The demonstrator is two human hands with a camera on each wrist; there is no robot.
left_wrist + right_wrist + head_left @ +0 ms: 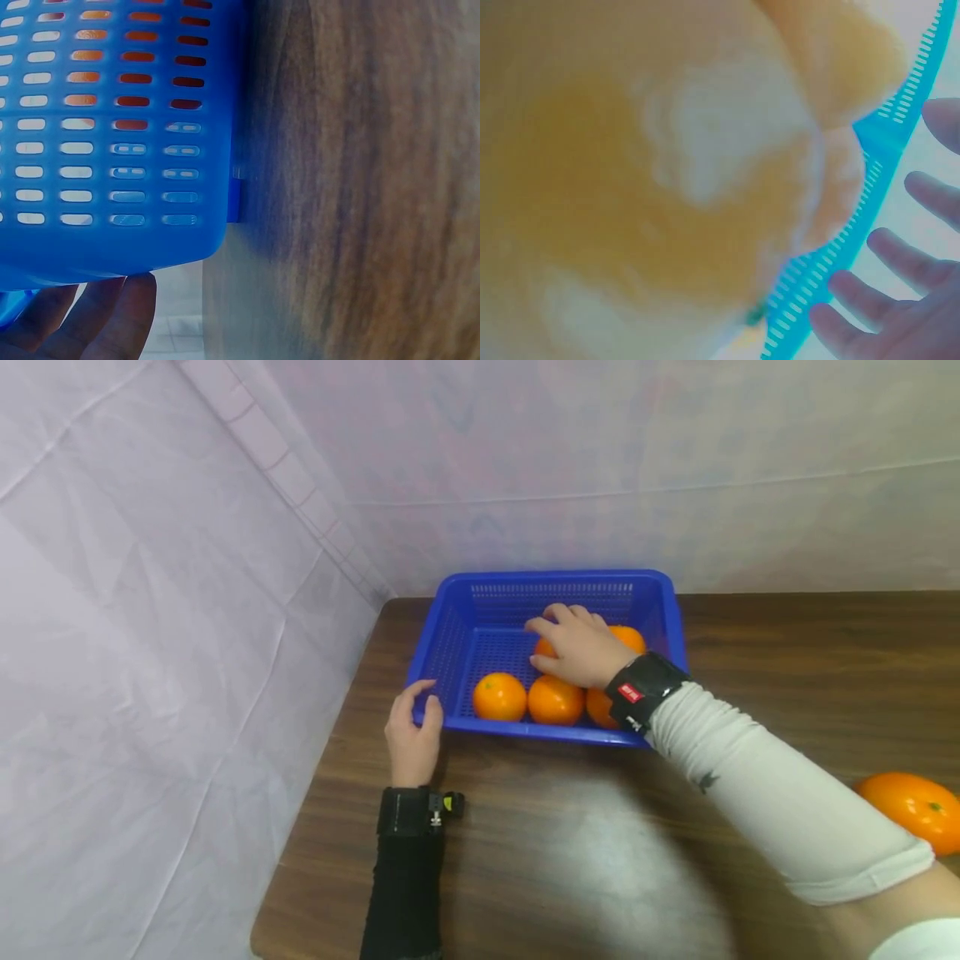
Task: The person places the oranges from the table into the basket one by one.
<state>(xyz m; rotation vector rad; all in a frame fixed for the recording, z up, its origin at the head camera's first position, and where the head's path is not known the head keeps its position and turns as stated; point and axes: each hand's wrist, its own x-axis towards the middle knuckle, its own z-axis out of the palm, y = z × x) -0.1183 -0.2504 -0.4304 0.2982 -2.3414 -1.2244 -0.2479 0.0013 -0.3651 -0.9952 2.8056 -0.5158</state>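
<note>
A blue plastic basket (540,732) with slotted walls stands on the table. My left hand (414,735) grips its front left corner, thumb and index finger at the rim. In the left wrist view, other fingers (131,315) lie against the outside of the wall. Inside, a front row has a left orange (499,697), a middle orange (556,700) and a right orange (600,707), partly behind my right wrist. My right hand (581,647) is over a back orange (544,648), mostly hidden, fingers spread. Beside it sits another back orange (630,638).
A further orange (917,810) lies on the brown wooden table (525,843), at the right edge of the head view. Pale cloth (637,468) hangs behind the basket, and more cloth (150,610) hangs along the left side.
</note>
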